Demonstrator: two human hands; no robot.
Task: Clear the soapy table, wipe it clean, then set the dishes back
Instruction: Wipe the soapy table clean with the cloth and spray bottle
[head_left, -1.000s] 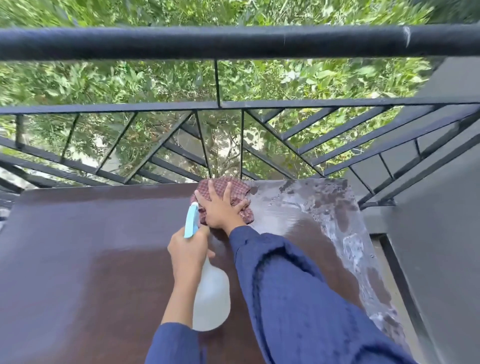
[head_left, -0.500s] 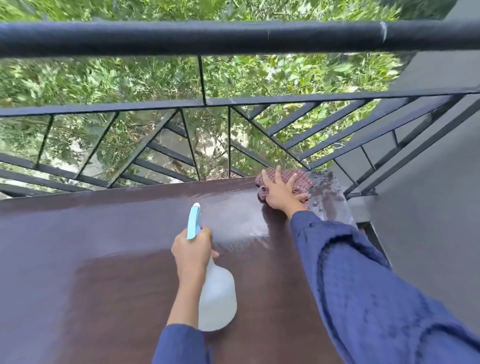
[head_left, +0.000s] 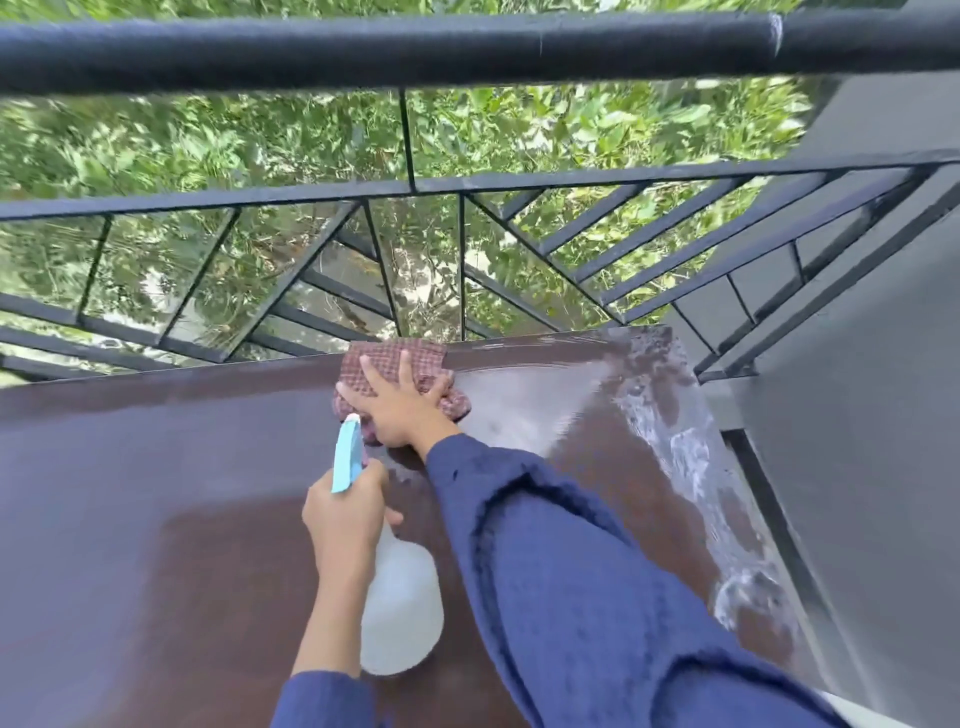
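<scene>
The right hand (head_left: 402, 410) lies flat on the checked cloth (head_left: 397, 364), fingers spread wide and pressing down rather than gripping. Half a second ago hand and cloth were over at the far right corner of the table (head_left: 130, 493); now they sit at the far edge close to the middle, so the stroke has swept back leftward along the railing (head_left: 467, 182) side. A second ago they were in much this same place, which suggests a back-and-forth pass along the far edge.

The left hand (head_left: 345, 512) is curled closed around the neck of the spray bottle (head_left: 400, 605), its blue nozzle pointing away toward the cloth, and it has barely shifted throughout.

The brown tabletop carries no dishes, so the clearing step looks finished and the wiping is under way. A wet sheen follows the cloth's path to the right, but white suds (head_left: 685, 457) line the right edge from far to near, untouched by this pass. By my judgement that strip needs wiping before any dishes go back.
</scene>
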